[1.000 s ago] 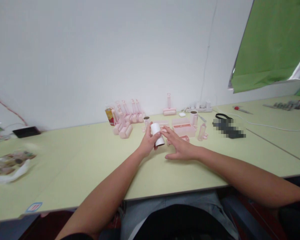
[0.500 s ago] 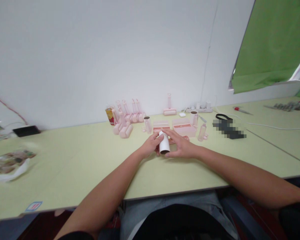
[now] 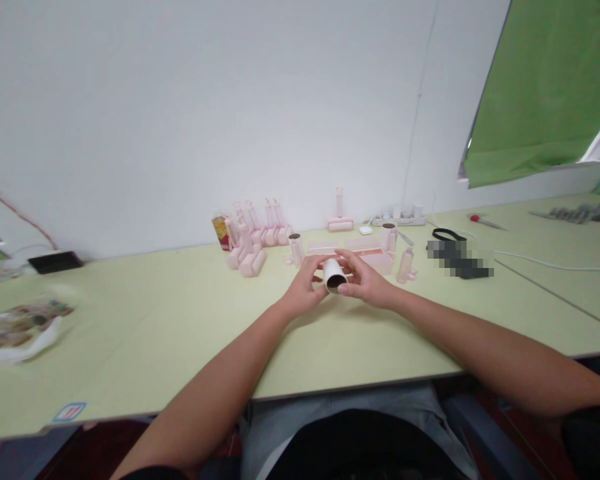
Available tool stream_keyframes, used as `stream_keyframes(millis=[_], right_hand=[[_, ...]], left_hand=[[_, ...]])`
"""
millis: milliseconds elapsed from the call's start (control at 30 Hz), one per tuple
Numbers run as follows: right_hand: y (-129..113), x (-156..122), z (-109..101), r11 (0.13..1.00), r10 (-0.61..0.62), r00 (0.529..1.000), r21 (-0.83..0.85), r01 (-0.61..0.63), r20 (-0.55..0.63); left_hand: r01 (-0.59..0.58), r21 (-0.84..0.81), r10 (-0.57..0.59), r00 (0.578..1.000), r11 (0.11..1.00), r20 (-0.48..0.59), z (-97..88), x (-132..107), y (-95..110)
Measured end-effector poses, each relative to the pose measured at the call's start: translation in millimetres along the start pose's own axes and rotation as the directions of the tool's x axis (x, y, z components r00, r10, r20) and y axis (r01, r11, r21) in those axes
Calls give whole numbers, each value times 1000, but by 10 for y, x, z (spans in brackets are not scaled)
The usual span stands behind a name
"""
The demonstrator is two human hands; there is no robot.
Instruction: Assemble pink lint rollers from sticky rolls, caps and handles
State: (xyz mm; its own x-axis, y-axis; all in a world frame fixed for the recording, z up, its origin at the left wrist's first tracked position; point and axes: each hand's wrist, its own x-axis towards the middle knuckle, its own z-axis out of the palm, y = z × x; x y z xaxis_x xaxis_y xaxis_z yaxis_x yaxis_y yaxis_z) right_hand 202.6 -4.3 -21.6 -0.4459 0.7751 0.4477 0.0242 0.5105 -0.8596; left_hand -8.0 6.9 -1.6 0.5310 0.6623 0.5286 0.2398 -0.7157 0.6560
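A white lint roller refill (image 3: 333, 272) with a hollow brown core is held between my two hands, its open end facing me. My left hand (image 3: 307, 285) is closed on its left side, the thumb below near the rim. From the right, my right hand (image 3: 369, 280) grips it, with thumb at the lower rim and fingers over the far side. Just behind the hands lie pink open cases (image 3: 375, 257), partly hidden by my fingers. Another refill roll (image 3: 295, 252) stands upright left of the cases, a pink handle (image 3: 294, 259) in front of it.
Several pink lint rollers (image 3: 253, 260) stand at the back left beside a yellow-red carton (image 3: 222, 232). One more lint roller (image 3: 340, 223) is by the wall. A power strip (image 3: 399, 219), a dark blurred object (image 3: 457, 257) and a pink handle (image 3: 405, 265) are to the right.
The refill roll has tipped so that its open end turns up toward me, and it has shifted slightly right. Both hands have re-gripped around it.
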Motion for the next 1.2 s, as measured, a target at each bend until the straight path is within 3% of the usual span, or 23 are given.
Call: stream_keyframes(millis=[167,433,533,700,833,1100,1200], right_hand=[[-99,-27,26,986,-55,997,-151,64,60],[-258,-29,-18,957,-112,982,-251,147,151],[-313,-20,-117,916,-131,988,-371,152,82],[-333,19,-307,820,17,998,-570,-52,-68],[-343,51,-424,776,115,986,-609,-166,-121],[-345,3,-529,811,369,929,-500,-304,34],[-343,-10,-523,789,391,917,-543,-287,84]], left_hand=[[-245,202,240,970,948,46,61,22,98],[-265,294,274,962,918,11,63,11,151],[-212,295,241,968,932,-66,49,9,113],[-136,301,204,957,944,-208,-3,18,10],[-74,285,153,952,956,-264,-27,20,-27],[-50,253,105,972,966,-209,-4,-1,-16],[-32,257,86,976,966,-202,-2,0,-8]])
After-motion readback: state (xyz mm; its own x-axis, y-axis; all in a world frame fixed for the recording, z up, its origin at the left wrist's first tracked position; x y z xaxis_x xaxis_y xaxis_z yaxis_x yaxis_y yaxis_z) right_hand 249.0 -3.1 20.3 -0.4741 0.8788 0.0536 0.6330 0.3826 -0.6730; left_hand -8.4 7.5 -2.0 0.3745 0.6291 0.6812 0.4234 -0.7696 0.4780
